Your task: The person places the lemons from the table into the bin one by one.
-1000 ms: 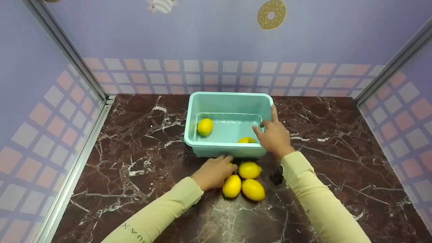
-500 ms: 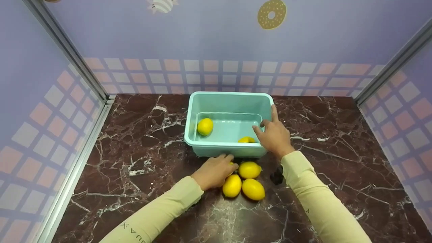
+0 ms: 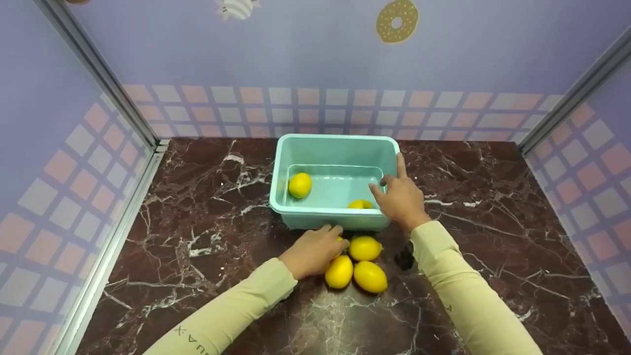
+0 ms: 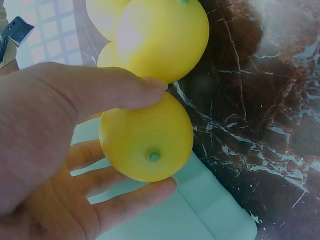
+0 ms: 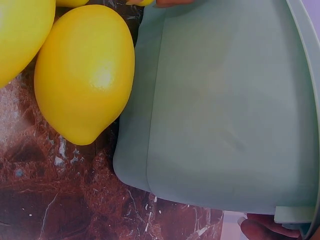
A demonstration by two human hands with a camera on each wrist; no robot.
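My left hand [image 3: 313,252] is in front of the pale green plastic bin [image 3: 320,222]. In the left wrist view its thumb lies over a lemon [image 4: 146,137] and the fingers curve beneath, pinching it beside the bin's front wall. My right hand [image 3: 405,199] grips the bin's front right corner, one finger stretched along the right rim and the thumb over the inside. Close by my left hand lie three loose lemons: one lemon [image 3: 365,248] near the bin, another lemon [image 3: 339,271] nearer me, and a third lemon [image 3: 370,277] to its right.
Inside the bin, a lemon [image 3: 299,185] sits at the left, and yellow fruit [image 3: 360,204] is partly hidden behind the front rim. A small dark object [image 3: 405,256] shows by the right sleeve. Purple walls [image 3: 315,59] enclose the marbled tabletop [image 3: 207,217] behind and at both sides.
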